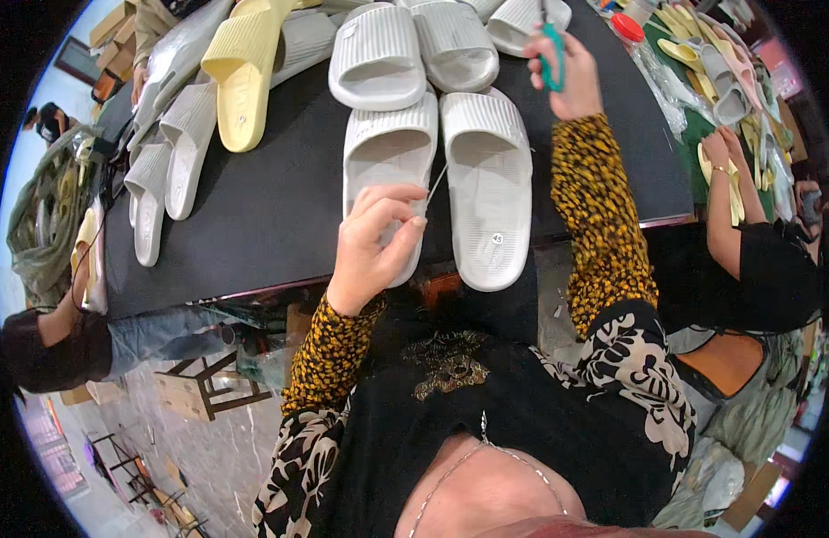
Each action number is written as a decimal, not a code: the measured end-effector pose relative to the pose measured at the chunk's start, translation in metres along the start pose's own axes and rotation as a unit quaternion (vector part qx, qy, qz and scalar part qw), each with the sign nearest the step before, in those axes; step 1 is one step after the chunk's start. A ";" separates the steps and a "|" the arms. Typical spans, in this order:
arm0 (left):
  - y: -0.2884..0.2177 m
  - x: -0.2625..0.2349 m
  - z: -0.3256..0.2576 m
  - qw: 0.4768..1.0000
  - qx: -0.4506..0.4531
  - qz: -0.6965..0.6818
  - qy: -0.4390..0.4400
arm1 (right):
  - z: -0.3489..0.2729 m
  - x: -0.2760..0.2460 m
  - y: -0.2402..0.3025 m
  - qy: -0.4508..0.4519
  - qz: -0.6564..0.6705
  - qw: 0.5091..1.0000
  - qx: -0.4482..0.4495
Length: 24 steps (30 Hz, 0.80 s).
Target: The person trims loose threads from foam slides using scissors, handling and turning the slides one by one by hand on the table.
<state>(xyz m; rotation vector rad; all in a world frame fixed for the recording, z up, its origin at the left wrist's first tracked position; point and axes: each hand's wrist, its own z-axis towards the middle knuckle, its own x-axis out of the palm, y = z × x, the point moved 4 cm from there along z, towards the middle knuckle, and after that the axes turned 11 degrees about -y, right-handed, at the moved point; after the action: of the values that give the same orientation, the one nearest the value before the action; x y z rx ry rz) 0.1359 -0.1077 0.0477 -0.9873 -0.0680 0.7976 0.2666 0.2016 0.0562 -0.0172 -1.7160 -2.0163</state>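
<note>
My left hand (378,238) is closed over the near left light-grey slide slipper (392,148). A thin white strand (438,183) runs from its fingertips toward the gap between this slipper and its mate (488,197), which lies sole down just to the right. My right hand (571,79) is raised over the table at the right, with its fingers through the teal handles of a pair of scissors (551,59). The blades point away from me and are partly cut off by the upper edge. Another grey pair (378,58) lies just beyond, overlapping the near pair's toes.
On the dark table (280,215), more grey slippers (188,148) and a yellow one (248,76) lie at left. A red lid (627,27) and clear plastic bags (652,81) are at the right edge. Co-workers' hands (721,148) handle slippers at right; another person's arm (69,309) shows at left.
</note>
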 end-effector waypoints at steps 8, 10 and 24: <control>0.018 -0.002 -0.010 0.985 -0.161 -0.047 -0.034 | -0.159 0.021 0.055 0.178 -0.018 0.974 0.137; 0.020 -0.003 -0.010 0.986 -0.157 -0.030 -0.037 | -0.188 0.018 0.045 0.209 -0.027 0.949 0.233; 0.026 0.004 -0.007 0.967 -0.234 -0.093 -0.049 | -0.234 0.033 0.035 0.229 0.037 0.869 0.437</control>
<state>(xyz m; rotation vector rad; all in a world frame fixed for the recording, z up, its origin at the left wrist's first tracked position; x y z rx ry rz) 0.1267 -0.1029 0.0223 -1.3629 -0.4442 0.6678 0.3201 -0.0313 0.0503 0.6303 -2.0686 -0.9141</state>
